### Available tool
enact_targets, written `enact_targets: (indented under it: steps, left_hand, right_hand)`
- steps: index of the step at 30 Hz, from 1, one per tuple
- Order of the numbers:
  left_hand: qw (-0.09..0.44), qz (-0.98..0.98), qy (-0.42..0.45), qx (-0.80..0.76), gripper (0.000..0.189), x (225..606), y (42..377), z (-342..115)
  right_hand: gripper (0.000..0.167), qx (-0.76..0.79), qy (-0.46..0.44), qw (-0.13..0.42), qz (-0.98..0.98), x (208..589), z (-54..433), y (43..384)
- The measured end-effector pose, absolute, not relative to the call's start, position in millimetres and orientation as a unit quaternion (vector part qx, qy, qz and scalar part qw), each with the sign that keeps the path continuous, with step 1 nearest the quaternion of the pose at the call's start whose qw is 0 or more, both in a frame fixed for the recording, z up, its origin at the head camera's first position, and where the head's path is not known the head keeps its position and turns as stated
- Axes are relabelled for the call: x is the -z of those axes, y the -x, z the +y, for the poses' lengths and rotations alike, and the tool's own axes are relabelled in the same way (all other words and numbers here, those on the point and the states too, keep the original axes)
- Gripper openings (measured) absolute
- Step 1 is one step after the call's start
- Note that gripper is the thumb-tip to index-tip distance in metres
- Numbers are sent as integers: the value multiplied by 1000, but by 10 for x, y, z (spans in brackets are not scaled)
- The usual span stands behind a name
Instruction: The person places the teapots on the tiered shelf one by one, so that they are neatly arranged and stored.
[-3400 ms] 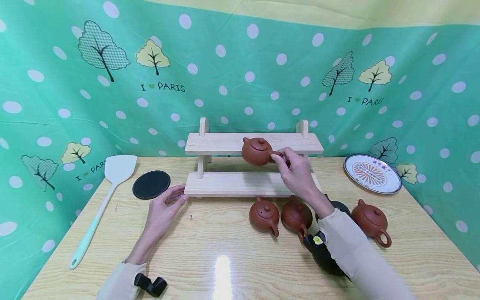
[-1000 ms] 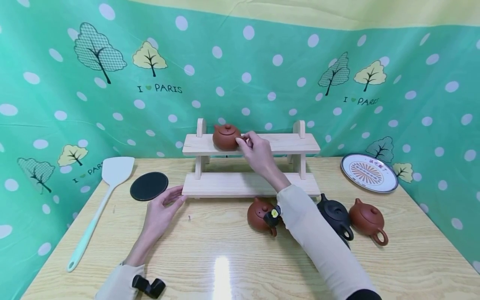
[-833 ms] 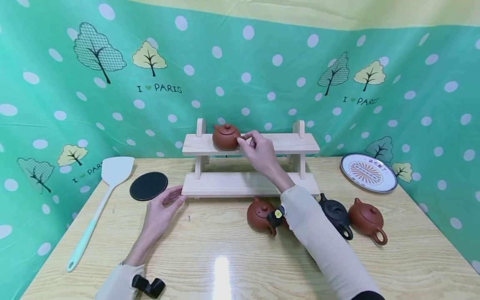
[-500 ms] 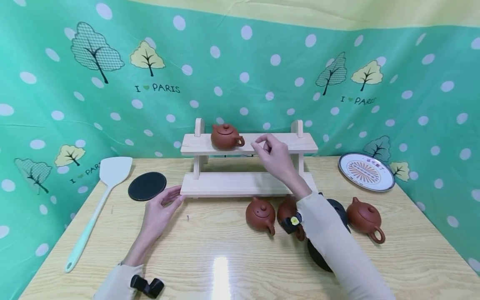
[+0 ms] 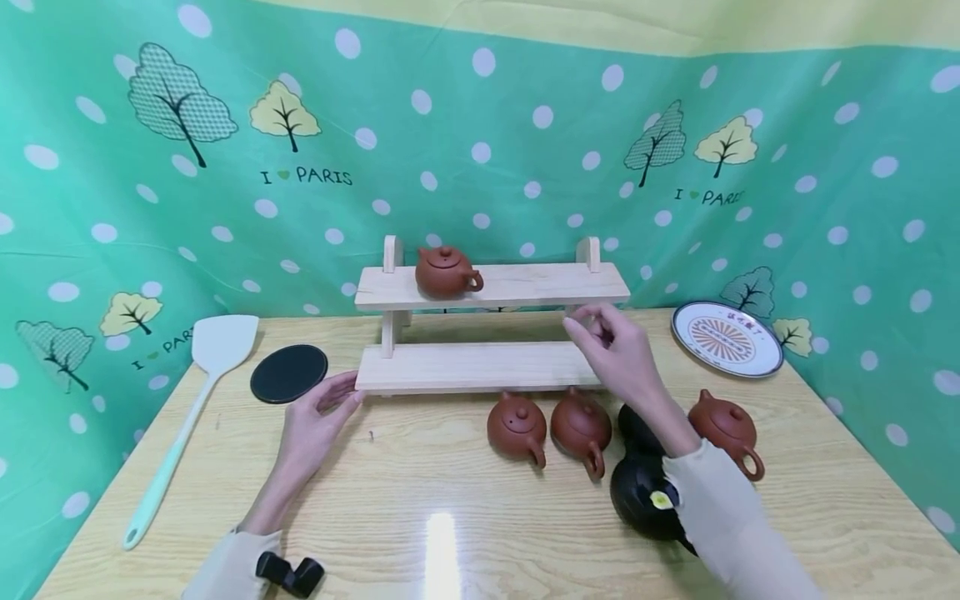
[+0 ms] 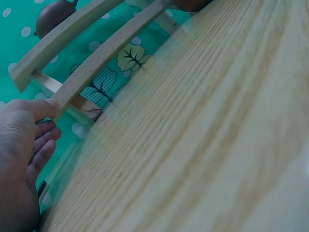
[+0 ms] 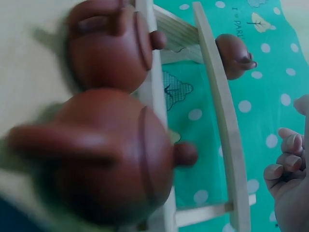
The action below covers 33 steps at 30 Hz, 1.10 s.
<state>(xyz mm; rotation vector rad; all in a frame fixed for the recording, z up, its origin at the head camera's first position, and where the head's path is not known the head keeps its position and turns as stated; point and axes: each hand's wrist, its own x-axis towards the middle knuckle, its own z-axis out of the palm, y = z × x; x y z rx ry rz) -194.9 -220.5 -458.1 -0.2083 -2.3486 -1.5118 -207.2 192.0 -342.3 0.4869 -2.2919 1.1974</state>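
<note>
A brown clay teapot (image 5: 444, 273) sits on the upper board of a two-tier wooden shelf (image 5: 480, 367), toward its left end, handle to the right. My left hand (image 5: 315, 421) holds the left end of the lower board, thumb at its front corner; the left wrist view shows the other fingers loosely bent below. My right hand (image 5: 618, 354) is empty, fingers loosely curled, at the shelf's right end. Two more brown teapots, one (image 5: 516, 425) left of the other (image 5: 580, 423), stand before the shelf. Under my right forearm, black teapots (image 5: 647, 496) are partly hidden.
Right of the forearm stands another brown teapot (image 5: 722, 427). A patterned white plate (image 5: 725, 339) lies at the back right. On the left are a round black disc (image 5: 289, 373) and a white spatula (image 5: 221, 342) with a mint handle. A green dotted curtain (image 5: 480, 167) hangs behind.
My right hand carried the teapot up and left onto the upper board, let go of its handle and drew back to the right. The left hand stayed at the shelf end.
</note>
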Motion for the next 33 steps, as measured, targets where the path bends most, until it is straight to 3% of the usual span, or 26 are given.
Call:
enact_targets:
  steps: [6, 13, 33]
  left_hand:
    - [168, -821, 77, 541, 37, 4545, 1934, -2197]
    - [171, -825, 75, 533, 38, 4548, 1927, -2200]
    - [175, -839, 70, 511, 35, 4529, 1935, -2171]
  right_hand:
    - [9, -425, -175, 274, -845, 3555, 2149, 1819]
    - [17, -412, -157, 299, -846, 3656, 2352, 1531]
    - [25, -398, -74, 284, -869, 3975, 2697, 931]
